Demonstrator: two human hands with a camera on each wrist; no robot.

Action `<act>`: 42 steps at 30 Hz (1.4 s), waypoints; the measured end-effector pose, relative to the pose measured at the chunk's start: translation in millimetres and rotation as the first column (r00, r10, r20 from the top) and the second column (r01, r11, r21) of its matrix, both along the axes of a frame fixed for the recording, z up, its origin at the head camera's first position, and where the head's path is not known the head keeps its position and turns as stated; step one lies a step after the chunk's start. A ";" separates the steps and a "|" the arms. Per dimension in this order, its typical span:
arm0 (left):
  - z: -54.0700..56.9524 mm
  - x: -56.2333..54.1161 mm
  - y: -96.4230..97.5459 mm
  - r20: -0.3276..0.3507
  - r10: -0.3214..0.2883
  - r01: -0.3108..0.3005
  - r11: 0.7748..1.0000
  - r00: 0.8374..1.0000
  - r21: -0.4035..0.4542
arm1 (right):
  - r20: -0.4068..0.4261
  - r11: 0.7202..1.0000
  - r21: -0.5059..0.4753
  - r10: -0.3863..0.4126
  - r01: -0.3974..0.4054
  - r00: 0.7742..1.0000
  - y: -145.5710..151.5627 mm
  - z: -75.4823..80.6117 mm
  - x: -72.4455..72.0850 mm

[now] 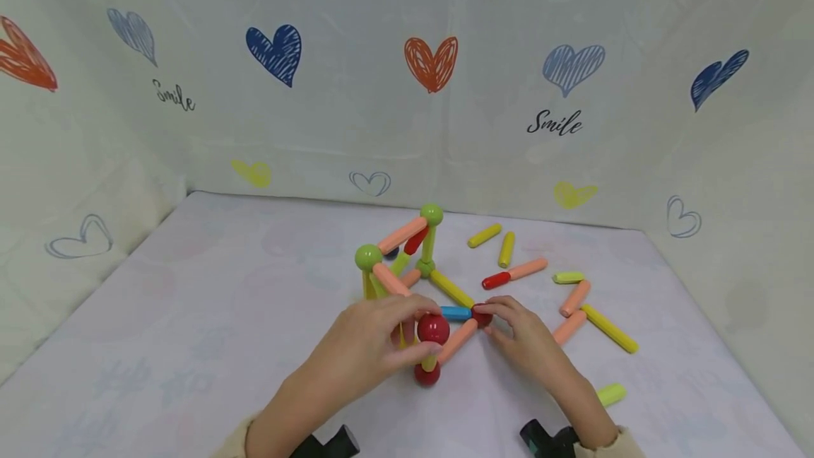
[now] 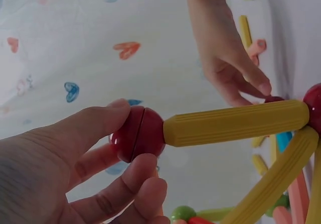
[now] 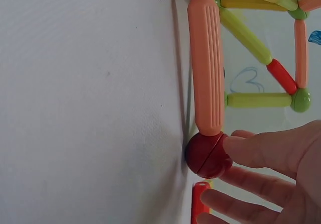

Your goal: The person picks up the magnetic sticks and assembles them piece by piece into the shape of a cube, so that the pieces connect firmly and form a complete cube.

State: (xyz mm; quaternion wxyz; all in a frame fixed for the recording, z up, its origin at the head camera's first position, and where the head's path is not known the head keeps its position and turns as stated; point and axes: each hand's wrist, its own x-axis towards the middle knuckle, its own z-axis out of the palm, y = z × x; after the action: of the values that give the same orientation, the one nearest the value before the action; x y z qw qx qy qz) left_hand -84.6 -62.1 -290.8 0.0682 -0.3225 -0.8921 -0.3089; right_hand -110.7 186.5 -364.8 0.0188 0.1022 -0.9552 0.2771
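A frame of ridged rods and balls stands on the table. My left hand (image 1: 375, 334) pinches a red ball (image 1: 434, 329) between thumb and fingers. In the left wrist view that ball caps a yellow rod (image 2: 238, 123), whose other end meets a second red ball (image 1: 427, 374) on the table. The thumb and fingers of my right hand (image 1: 524, 338) hold another red ball (image 3: 208, 155) at the right corner. A pink rod (image 3: 206, 66), a blue rod (image 1: 456, 313) and a yellow rod (image 1: 451, 288) run to that corner. Green balls (image 1: 369, 257) top the left and back of the frame.
Loose rods lie to the right: two short yellow rods (image 1: 506, 249) at the back, a joined red-and-pink rod (image 1: 515, 273), a long yellow rod (image 1: 609, 329) and pink rods (image 1: 575, 298). A lime rod (image 1: 612, 394) lies by the right forearm. A curtain (image 1: 356, 126) hangs behind the table.
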 end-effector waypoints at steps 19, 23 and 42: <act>4.2 -12.1 -16.0 0.113 0.169 -0.166 0.986 0.979 -0.031 | 0.179 0.995 0.078 -0.069 0.056 0.981 -13.1 16.8 11.5; 2.5 -17.6 -19.4 0.094 0.172 -0.172 0.985 0.981 -0.003 | 0.190 0.997 0.058 -0.067 0.057 0.979 -15.8 16.3 12.0; -18.1 -33.6 -16.4 0.092 0.151 -0.162 0.978 0.984 0.129 | 0.156 0.996 -0.004 -0.082 0.084 0.984 2.1 15.5 4.6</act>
State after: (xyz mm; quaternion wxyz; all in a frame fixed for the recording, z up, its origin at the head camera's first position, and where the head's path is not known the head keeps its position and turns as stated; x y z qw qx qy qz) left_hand -118.1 -78.5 -308.9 0.0776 -0.2329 -0.8936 -0.3758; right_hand -106.1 188.6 -349.3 -0.0437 0.0401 -0.9557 0.2884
